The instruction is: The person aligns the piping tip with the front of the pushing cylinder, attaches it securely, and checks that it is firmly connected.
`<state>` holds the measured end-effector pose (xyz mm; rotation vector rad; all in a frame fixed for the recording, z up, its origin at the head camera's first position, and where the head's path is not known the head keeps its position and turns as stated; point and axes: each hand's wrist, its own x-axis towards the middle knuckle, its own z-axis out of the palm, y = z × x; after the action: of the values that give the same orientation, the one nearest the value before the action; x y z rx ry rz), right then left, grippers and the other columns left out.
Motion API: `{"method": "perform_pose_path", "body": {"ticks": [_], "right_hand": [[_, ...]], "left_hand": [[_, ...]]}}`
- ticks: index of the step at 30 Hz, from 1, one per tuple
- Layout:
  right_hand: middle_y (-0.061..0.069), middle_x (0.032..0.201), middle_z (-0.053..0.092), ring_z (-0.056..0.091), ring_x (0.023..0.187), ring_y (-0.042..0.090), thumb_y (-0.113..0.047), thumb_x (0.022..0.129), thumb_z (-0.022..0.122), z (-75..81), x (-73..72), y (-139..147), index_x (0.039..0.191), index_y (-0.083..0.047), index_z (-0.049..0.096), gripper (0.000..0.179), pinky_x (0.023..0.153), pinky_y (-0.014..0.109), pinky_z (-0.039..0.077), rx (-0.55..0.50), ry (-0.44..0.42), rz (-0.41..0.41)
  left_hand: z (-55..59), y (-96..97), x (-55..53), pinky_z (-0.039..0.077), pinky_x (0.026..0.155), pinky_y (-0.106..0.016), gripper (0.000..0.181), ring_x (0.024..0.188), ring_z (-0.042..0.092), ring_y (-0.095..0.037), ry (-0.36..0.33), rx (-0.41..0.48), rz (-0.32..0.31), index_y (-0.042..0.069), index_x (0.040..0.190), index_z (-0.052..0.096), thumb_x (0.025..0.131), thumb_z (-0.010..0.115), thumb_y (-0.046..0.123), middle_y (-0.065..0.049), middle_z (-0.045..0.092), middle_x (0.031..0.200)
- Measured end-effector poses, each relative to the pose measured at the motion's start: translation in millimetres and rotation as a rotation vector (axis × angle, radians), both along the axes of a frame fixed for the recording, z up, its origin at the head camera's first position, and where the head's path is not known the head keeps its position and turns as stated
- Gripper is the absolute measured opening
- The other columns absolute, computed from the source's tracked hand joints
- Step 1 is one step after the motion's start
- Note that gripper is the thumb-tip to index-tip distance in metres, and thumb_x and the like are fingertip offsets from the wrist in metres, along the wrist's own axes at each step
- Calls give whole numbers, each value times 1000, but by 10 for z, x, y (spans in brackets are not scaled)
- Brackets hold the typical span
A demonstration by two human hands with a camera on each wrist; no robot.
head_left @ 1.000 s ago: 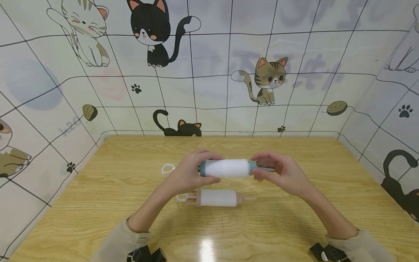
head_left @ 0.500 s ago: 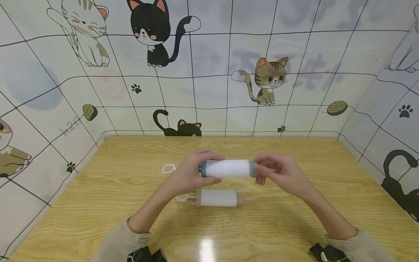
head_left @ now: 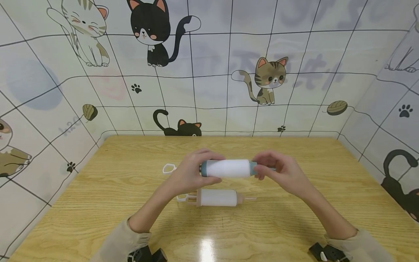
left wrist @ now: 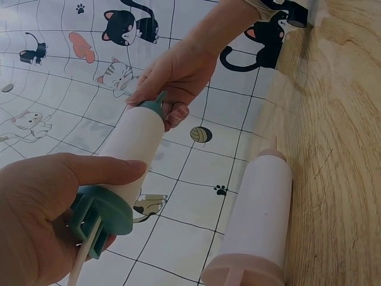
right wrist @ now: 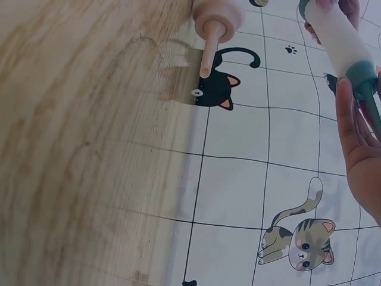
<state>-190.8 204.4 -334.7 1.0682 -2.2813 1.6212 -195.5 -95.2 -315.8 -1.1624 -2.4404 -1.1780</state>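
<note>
A white-barrelled syringe (head_left: 227,168) with teal end pieces is held level above the table by both hands. My left hand (head_left: 191,173) grips it round the teal collar at the plunger end, thumb along the barrel in the left wrist view. A white pull ring (head_left: 168,168) sticks out to the left of that hand. At the other end, my right hand (head_left: 278,171) pinches the teal nozzle cap (left wrist: 153,107), whose tip is mostly hidden by the fingers. Nearer to me lies a second syringe (head_left: 218,198), white with beige ends, nozzle pointing right.
Both syringes are over a light wooden table (head_left: 288,225). A white sheet with a grid and cartoon cats (head_left: 209,80) rises behind the table and along its sides. Beige sleeves (head_left: 122,238) and black wrist devices (head_left: 328,251) are at the front.
The right fingers, spread around the teal nozzle cap a second ago, have closed in and pinch it. The left hand and the beige syringe have stayed nearly still.
</note>
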Motion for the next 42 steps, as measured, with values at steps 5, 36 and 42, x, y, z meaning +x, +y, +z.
{"method": "perform_pose_path", "body": {"ticks": [5, 36, 42], "right_hand": [[10, 91, 70, 67, 72, 21, 11, 92, 65, 12, 7, 1, 113, 2, 65, 24, 66, 30, 57, -8, 7, 14], [9, 100, 71, 70, 74, 22, 11, 92, 66, 24, 6, 14, 117, 4, 65, 26, 65, 34, 59, 44, 10, 16], [8, 101, 71, 71, 79, 20, 10, 92, 66, 29, 8, 6, 115, 4, 66, 24, 68, 34, 60, 45, -1, -11]], "left_hand": [[-12, -5, -20, 53, 83, -33, 48, 102, 63, -22, -7, 3, -2, 9, 119, 71, 75, 90, 9, -6, 69, 117], [-2, 8, 0, 54, 81, -34, 49, 100, 63, -21, 9, 11, 31, 9, 119, 72, 74, 90, 9, -4, 70, 113], [3, -2, 9, 53, 81, -32, 48, 102, 63, -22, 3, 7, 31, 10, 121, 71, 76, 89, 9, -5, 69, 115]]}}
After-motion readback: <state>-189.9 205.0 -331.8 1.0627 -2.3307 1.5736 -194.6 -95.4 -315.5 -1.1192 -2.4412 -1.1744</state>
